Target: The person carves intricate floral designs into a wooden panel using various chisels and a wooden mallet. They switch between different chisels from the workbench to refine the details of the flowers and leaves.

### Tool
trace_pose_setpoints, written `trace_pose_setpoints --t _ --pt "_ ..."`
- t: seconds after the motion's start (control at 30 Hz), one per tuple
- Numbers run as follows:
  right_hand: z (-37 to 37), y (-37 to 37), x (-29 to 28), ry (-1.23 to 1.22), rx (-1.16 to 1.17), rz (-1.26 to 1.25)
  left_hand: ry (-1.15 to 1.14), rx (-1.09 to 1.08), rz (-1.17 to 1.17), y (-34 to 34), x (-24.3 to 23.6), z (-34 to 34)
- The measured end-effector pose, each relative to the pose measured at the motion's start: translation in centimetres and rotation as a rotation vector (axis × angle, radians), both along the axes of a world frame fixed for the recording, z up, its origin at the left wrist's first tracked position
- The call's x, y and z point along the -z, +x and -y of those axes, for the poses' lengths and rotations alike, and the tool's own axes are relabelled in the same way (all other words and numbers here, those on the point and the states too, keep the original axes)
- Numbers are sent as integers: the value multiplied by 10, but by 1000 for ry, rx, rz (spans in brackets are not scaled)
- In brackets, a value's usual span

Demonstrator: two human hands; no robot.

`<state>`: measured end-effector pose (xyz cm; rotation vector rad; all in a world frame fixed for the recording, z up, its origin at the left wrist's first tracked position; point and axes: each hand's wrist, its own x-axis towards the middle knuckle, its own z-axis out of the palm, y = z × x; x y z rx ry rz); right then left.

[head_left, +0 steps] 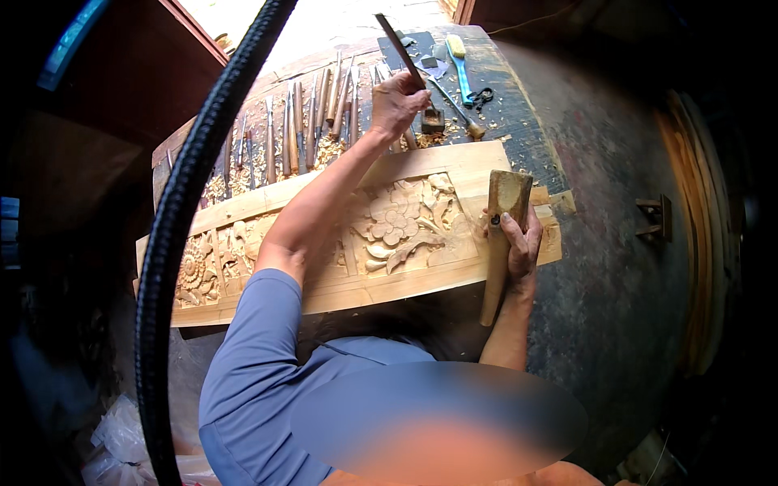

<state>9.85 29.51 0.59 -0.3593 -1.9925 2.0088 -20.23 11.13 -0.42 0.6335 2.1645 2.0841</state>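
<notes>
On the dark wooden table (527,125), a long pale wooden panel (393,227) lies along the near edge, short of the fingers of the left hand (397,104), its right end beneath the right hand (523,241); blossoms and leaves stand raised inside plain borders. The right fingers curl round a worn brown wooden mallet (509,194); the left pinch a slim dark bar (397,47).

Strong daylight fr. doorway (348,23) at top, blown out white; carved panel (397,228) well lit, soft shadows in relief. Floor (604,259) at R dim; L & R margins near-black. Fisheye bends panel edge & timber strips (701,243) at R. Ctr fairly sharp; btm ctr covered by blurred oval (438,421)
</notes>
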Motion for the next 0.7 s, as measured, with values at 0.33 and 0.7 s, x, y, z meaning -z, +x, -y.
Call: trace_pose_setpoints --t 0.33,0.7 --pt "3 1 -3 -59 -18 3 -91 -50 -499 125 -49 20" --pt "24 -1 -19 -132 23 42 -34 228 -704 291 -53 22"
